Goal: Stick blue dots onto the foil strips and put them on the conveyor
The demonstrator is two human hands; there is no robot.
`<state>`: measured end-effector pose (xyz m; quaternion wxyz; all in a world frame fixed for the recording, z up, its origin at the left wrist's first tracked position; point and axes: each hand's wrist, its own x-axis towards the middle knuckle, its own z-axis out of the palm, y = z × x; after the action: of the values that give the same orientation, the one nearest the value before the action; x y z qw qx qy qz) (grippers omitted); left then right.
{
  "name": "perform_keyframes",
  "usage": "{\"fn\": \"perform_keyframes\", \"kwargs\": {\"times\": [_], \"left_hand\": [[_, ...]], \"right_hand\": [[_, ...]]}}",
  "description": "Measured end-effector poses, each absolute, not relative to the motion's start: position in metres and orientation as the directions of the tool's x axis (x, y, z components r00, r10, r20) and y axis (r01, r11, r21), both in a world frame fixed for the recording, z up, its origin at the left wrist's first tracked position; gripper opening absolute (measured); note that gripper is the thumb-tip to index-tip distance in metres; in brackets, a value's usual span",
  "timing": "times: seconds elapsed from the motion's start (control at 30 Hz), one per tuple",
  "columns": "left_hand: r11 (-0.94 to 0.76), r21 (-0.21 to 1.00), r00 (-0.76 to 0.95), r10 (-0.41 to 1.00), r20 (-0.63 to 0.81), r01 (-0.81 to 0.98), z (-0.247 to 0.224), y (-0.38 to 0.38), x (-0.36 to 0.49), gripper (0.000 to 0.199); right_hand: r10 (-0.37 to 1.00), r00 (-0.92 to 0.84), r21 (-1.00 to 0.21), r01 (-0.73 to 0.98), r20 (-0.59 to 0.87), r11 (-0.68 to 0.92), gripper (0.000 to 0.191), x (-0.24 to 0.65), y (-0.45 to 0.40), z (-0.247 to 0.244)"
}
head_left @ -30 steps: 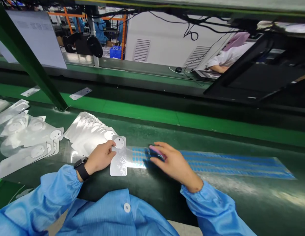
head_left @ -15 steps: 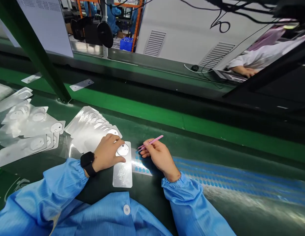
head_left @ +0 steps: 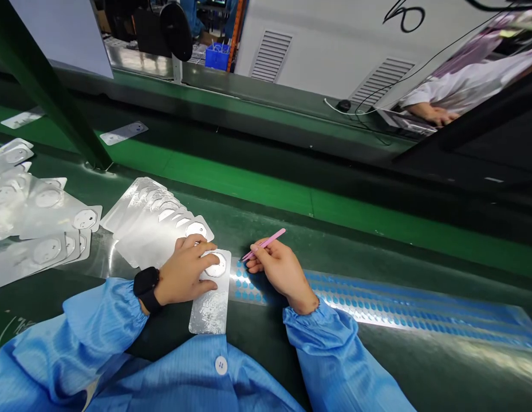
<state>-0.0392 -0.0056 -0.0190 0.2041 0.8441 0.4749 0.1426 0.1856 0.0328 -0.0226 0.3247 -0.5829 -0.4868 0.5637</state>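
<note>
One pair of pink tweezers (head_left: 268, 242) is pinched in the curled fingers of the right hand (head_left: 279, 270), its tips held at the left end of a sheet of blue dots (head_left: 377, 304). Just left of that, a silvery card (head_left: 209, 312) is pressed by the left hand (head_left: 187, 276) (half open, nothing clasped), with fanned cards (head_left: 145, 229) spread beyond.

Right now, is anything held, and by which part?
Right hand holds pink tweezers by the legs, nearer the tips; left hand touches a silvery card.
</note>
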Motion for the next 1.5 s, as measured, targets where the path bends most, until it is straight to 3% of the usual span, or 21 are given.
{"fn": "perform_keyframes", "kwargs": {"times": [0.57, 0.87, 1.5], "left_hand": [[-0.491, 0.455, 0.534, 0.845, 0.039, 0.743, -0.021, -0.005, -0.037, 0.036], [-0.501, 0.448, 0.541, 0.84, 0.046, 0.74, -0.021, -0.005, -0.038, 0.027], [-0.489, 0.448, 0.543, 0.84, 0.011, 0.748, -0.017, -0.005, -0.038, 0.028]], "right_hand": [[0.959, -0.082, -0.962, 0.07, -0.27, -0.265, 0.045, 0.173, 0.021, -0.01], [0.933, -0.12, -0.935, 0.15, -0.34, -0.321, 0.037, 0.149, 0.027, -0.025], [0.929, -0.099, -0.924, 0.186, -0.356, -0.334, 0.027, 0.146, 0.026, -0.019]]}}
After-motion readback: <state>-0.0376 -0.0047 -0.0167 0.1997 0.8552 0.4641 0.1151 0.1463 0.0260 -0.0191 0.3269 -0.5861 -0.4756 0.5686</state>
